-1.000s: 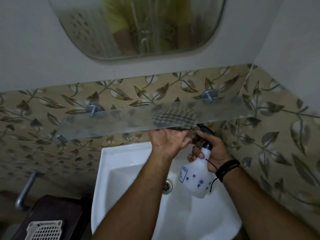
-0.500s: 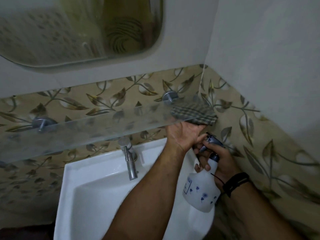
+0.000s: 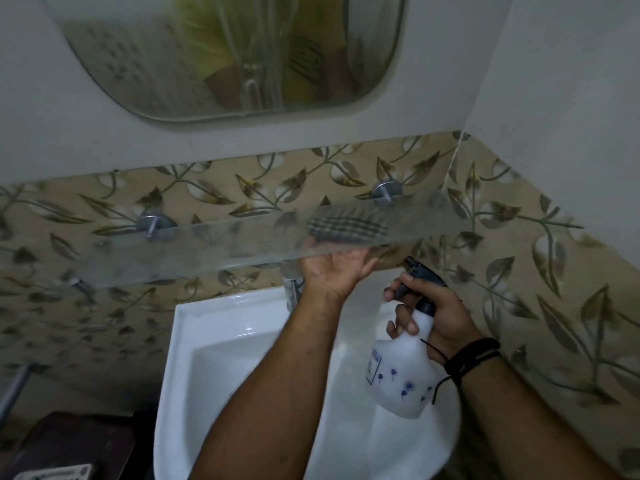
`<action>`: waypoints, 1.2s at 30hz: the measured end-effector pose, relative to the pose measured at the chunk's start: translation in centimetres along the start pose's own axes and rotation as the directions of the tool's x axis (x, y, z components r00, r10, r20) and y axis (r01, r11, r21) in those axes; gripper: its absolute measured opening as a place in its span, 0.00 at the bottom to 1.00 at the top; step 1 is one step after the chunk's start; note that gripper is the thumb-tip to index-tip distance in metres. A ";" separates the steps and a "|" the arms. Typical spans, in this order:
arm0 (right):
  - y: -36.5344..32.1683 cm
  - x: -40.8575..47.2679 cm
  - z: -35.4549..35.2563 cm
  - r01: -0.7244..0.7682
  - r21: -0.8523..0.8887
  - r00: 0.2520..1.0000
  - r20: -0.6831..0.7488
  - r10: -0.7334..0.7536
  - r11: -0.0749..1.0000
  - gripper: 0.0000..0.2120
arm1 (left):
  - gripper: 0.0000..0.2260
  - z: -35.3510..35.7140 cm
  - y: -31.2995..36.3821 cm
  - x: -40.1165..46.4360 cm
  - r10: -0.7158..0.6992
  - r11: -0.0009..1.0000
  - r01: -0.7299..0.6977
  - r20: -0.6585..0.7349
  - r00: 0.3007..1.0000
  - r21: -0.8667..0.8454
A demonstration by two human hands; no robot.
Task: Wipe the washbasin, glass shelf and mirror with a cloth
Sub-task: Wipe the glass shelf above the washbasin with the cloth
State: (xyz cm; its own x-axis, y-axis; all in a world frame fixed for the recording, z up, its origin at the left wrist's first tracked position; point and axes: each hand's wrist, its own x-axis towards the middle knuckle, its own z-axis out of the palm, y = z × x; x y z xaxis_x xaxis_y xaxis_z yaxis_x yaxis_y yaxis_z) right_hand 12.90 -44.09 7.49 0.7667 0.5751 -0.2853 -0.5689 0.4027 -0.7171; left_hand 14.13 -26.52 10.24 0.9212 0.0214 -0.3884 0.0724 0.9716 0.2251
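My left hand (image 3: pixel 332 271) reaches up beneath the frosted glass shelf (image 3: pixel 180 251) and holds a checked cloth (image 3: pixel 346 225) against its underside, just left of the right bracket. The cloth and my fingers show only blurred through the glass. To the right and lower, my right hand (image 3: pixel 436 317) grips the neck of a white spray bottle (image 3: pixel 398 379) with a dark trigger, held over the white washbasin (image 3: pixel 214 341). The mirror (image 3: pixel 225 53) hangs on the wall above the shelf.
A metal tap (image 3: pixel 292 289) stands at the back of the basin, partly behind my left wrist. Leaf-patterned tiles (image 3: pixel 519 271) line the back and right walls, which meet in a corner close to the shelf's right end. A dark stool (image 3: pixel 69 441) stands at lower left.
The cloth and my left hand slid to the shelf's right end, then back left past the right bracket. The spray bottle stayed low beside them. The view swung left and right.
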 end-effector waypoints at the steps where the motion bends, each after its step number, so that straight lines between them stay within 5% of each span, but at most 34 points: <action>1: 0.4 0.2 0.9 -0.003 -0.015 1.000 0.007 0.003 1.000 0.12 | 0.30 -0.6 1.1 -0.4 0.039 0.999 -0.039 -0.014 0.999 -0.013; 9: 4.3 1.8 8.6 -0.055 -0.190 0.995 0.066 0.069 0.980 0.11 | 0.29 -4.6 8.8 -4.9 0.157 0.987 -0.158 -0.053 0.986 -0.019; 13: 6.6 2.4 12.9 -0.013 -0.336 0.996 0.084 0.044 0.942 0.09 | 0.30 -6.6 12.9 -7.5 0.210 0.976 -0.206 0.054 0.976 -0.073; 19: 9.7 2.7 18.2 0.011 -0.444 0.996 0.083 0.029 0.896 0.18 | 0.24 -10.1 18.8 -10.9 0.276 0.961 -0.274 0.056 0.960 -0.029; 22: 11.2 2.6 20.6 0.080 -0.513 0.994 0.109 -0.028 0.855 0.11 | 0.25 -11.4 21.2 -12.0 0.290 0.957 -0.288 0.076 0.954 -0.043; 28: 13.0 2.4 23.5 0.133 -0.551 0.990 0.112 -0.084 0.824 0.16 | 0.27 -13.4 24.4 -13.3 0.335 0.942 -0.335 0.008 0.942 -0.004; 34: 13.9 2.4 25.2 0.157 -0.569 0.987 0.109 -0.116 0.807 0.06 | 0.30 -15.4 28.4 -15.4 0.338 0.938 -0.337 0.006 0.941 0.082; 36: 14.1 2.5 25.7 0.162 -0.577 0.986 0.116 -0.116 0.801 0.09 | 0.34 -15.7 29.2 -16.2 0.338 0.935 -0.337 0.011 0.941 0.111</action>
State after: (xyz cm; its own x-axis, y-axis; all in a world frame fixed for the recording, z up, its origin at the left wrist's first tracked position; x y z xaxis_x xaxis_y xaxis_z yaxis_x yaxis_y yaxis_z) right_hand -0.82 -18.66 13.02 0.7881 0.6029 -0.1244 -0.1595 0.0047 -0.9872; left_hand -4.72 5.17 9.06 0.8955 0.3460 -0.2801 -0.2002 0.8750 0.4408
